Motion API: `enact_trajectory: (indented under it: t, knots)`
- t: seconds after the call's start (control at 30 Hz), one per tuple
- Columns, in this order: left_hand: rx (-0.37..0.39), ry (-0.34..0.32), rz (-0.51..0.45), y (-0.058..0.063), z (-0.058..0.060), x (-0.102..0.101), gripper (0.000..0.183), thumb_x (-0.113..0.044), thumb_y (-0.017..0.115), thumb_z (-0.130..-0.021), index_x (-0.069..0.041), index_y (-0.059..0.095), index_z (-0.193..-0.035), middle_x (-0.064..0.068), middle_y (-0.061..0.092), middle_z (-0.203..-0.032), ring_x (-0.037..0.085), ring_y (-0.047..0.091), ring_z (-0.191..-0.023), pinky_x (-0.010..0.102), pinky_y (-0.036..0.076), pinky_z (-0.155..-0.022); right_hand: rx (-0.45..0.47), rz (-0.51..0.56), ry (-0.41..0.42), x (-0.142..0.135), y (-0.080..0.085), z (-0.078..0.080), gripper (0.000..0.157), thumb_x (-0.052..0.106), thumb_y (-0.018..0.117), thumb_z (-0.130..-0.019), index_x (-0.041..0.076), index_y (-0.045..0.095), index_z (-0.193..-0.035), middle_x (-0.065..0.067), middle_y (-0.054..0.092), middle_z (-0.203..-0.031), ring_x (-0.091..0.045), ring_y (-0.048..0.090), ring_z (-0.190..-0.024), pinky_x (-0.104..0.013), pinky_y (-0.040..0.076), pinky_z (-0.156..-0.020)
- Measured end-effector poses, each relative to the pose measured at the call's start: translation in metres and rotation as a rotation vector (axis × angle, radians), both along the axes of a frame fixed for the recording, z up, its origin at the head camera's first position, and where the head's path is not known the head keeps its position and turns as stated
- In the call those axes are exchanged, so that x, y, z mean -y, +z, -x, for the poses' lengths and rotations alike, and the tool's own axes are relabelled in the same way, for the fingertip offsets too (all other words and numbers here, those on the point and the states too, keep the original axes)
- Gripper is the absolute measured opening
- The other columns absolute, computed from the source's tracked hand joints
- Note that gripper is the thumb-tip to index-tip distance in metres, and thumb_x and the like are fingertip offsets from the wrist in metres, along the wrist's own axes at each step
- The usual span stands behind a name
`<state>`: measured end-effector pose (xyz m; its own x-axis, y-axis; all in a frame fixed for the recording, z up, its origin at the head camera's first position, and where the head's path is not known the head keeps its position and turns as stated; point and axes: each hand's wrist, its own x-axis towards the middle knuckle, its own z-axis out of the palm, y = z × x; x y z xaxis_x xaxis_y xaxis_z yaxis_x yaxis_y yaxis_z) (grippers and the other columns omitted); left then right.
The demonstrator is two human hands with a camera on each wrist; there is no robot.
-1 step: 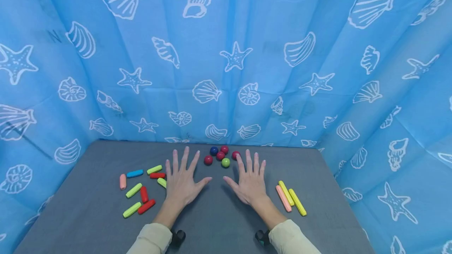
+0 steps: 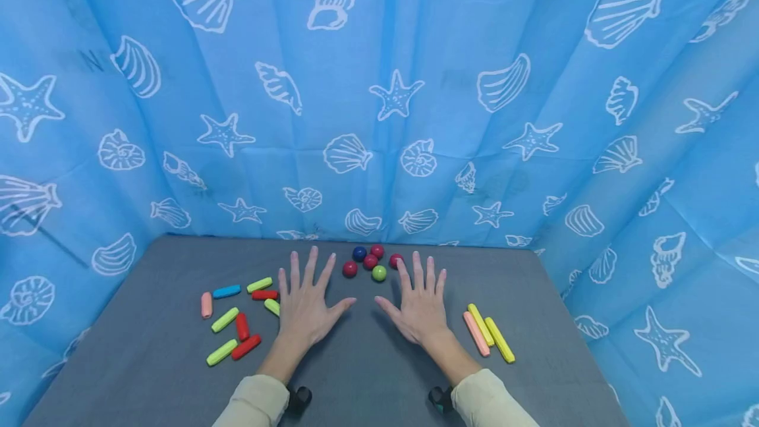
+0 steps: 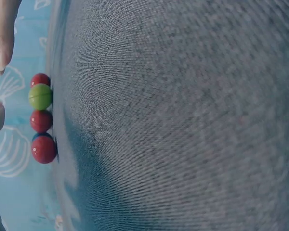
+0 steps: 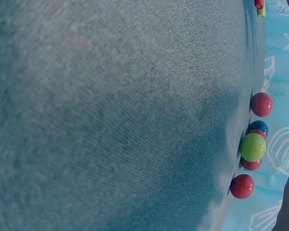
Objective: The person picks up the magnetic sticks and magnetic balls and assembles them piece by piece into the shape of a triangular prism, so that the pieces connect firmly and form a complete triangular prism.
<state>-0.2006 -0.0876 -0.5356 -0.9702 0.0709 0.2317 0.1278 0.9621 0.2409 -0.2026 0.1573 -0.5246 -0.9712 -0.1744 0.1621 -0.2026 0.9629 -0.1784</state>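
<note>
Head view: I see left hand [image 2: 305, 308] and right hand [image 2: 420, 308] flat, released, on grey table [image 2: 367, 374], balls [image 2: 372, 262] just beyond.

A: Place type? Looks like a staged recording booth, not a home room.

B: Agreed. Blue curtain [image 2: 379, 97] with white shell and starfish print closes off three sides, grey cloth-covered table [image 2: 367, 374] fills the floor of the view, small coloured toy pieces laid out.
</note>
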Motion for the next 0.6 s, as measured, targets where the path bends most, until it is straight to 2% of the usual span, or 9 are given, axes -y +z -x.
enact_trajectory:
  t: [0.3, 0.47, 0.6]
  knots:
    - [-0.003, -0.015, -0.008, 0.005, 0.001, 0.002, 0.102, -0.087, 0.050, -0.082, -0.035, 0.017, -0.164, 0.007, 0.005, -0.174, 0.045, -0.005, -0.159, 0.071, 0.005, -0.123, -0.034, 0.006, -0.003, -0.001, 0.003, -0.001, 0.097, 0.076, 0.052, -0.090, 0.020, 0.021, -0.164, -0.017, 0.010, -0.172, -0.048, 0.006, -0.158, -0.071, 0.003, -0.123]
    - [-0.022, -0.014, -0.011, 0.007, 0.002, 0.009, 0.103, -0.087, 0.051, -0.082, -0.034, 0.018, -0.164, 0.008, 0.007, -0.174, 0.046, -0.005, -0.159, 0.071, 0.005, -0.123, -0.042, 0.018, 0.005, 0.001, 0.008, -0.002, 0.096, 0.075, 0.053, -0.090, 0.019, 0.024, -0.163, -0.018, 0.013, -0.172, -0.049, 0.008, -0.157, -0.072, 0.005, -0.122]
    - [-0.008, -0.008, -0.018, 0.010, -0.001, 0.018, 0.103, -0.086, 0.053, -0.082, -0.032, 0.020, -0.164, 0.010, 0.008, -0.174, 0.047, -0.004, -0.158, 0.072, 0.004, -0.122, -0.025, 0.008, 0.004, 0.000, 0.006, 0.000, 0.098, 0.078, 0.050, -0.089, 0.019, 0.024, -0.163, -0.018, 0.013, -0.171, -0.049, 0.007, -0.157, -0.072, 0.005, -0.122]
